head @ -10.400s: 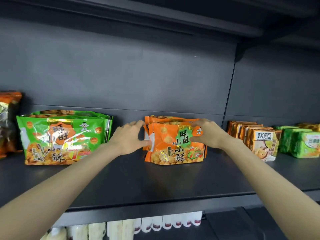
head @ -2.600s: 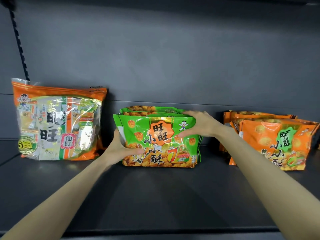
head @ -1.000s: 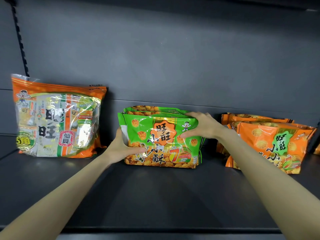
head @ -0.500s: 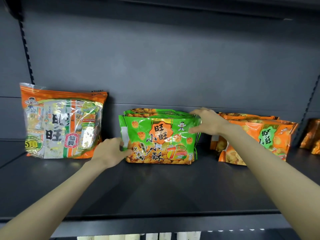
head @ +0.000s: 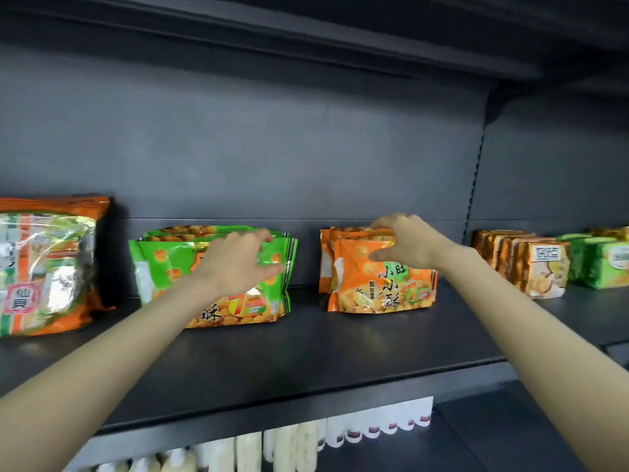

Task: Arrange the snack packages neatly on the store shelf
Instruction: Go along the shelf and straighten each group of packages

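The orange snack packages (head: 357,284) stood upright in a short row near the middle of the shelf (head: 306,352), front bag facing out. The right hand (head: 405,243) gripped them at the top: fingers curled over the upper edge, thumb pressed against the front bag's face. Just to their left, with a gap between, stood the green snack packages (head: 149,264), also upright, one behind another. The left hand (head: 238,260) hung in front of the green front bag's upper right part, fingers half-curled and spread; I could not tell from where I stood whether it held the bag or only hovered there. Farther left a large orange bag (head: 51,264) leaned against the dark back panel (head: 272,148). To the right sat orange boxes (head: 531,264), then green boxes (head: 606,267). White bottles (head: 340,434) lined the level below.
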Motion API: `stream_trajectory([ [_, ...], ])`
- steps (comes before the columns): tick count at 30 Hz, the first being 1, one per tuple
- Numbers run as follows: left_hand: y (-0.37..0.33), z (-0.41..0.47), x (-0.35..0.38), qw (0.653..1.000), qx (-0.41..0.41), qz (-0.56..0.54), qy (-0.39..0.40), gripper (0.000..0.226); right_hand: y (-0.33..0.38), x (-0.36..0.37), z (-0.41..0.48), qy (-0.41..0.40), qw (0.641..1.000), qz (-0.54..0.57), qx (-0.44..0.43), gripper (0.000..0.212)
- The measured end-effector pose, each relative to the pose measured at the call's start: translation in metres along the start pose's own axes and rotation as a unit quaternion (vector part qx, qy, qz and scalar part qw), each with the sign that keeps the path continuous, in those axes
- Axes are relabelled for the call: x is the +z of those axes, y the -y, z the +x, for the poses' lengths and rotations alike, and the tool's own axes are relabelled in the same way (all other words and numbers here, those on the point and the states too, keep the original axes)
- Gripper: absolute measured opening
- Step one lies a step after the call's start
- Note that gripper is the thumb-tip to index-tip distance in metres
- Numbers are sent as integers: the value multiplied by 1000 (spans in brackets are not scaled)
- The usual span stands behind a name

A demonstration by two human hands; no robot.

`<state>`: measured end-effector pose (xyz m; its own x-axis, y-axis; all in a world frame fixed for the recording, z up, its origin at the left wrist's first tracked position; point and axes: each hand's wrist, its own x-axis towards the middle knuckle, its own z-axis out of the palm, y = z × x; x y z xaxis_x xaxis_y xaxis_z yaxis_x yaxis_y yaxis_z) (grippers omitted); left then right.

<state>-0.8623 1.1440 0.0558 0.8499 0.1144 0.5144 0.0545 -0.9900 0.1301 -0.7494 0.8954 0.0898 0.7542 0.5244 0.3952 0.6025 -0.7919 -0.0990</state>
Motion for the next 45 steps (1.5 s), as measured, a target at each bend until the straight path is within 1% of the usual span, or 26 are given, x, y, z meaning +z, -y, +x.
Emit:
stream_trajectory([
  [2, -36, 6, 3, 1000, 17, 3, -3, 59, -27, -12, -20, 4, 1000, -5, 17, 65],
  [7, -132, 16, 14, 998, 56, 7, -15, 59, -96, -43, -70, 1, 999, -9, 39, 65],
  [10, -185, 14, 27, 997, 73, -13, -26, 61, -140, -52, -99, 2, 999, -13, 51, 66],
  [12, -218, 10, 41, 996, 81, -26, -15, 63, -168, -54, -117, 8, 998, -14, 59, 67],
  [15, -259, 12, 60, 996, 88, -32, 9, 62, -206, -58, -140, 14, 997, -6, 71, 63],
  [20, -315, 34, 82, 992, 115, -50, -1, 61, -265, -63, -153, -2, 995, 5, 100, 61],
  [23, -340, 54, 97, 990, 130, -54, 0, 62, -299, -59, -150, -4, 992, 7, 123, 62],
  [27, -368, 84, 120, 987, 139, -79, 2, 60, -345, -52, -137, -13, 991, 9, 131, 62],
  [33, -407, 138, 178, 983, 139, -118, 17, 65, -416, -38, -102, -15, 990, 8, 142, 63],
  [36, -428, 168, 204, 981, 138, -126, 53, 71, -453, -35, -82, -10, 988, 13, 151, 64],
  [41, -446, 208, 233, 974, 116, -186, 63, 80, -503, -23, -56, -6, 989, 29, 144, 56],
  [45, -462, 224, 261, 966, 97, -221, 94, 97, -538, -15, -36, -4, 988, 68, 141, 63],
])
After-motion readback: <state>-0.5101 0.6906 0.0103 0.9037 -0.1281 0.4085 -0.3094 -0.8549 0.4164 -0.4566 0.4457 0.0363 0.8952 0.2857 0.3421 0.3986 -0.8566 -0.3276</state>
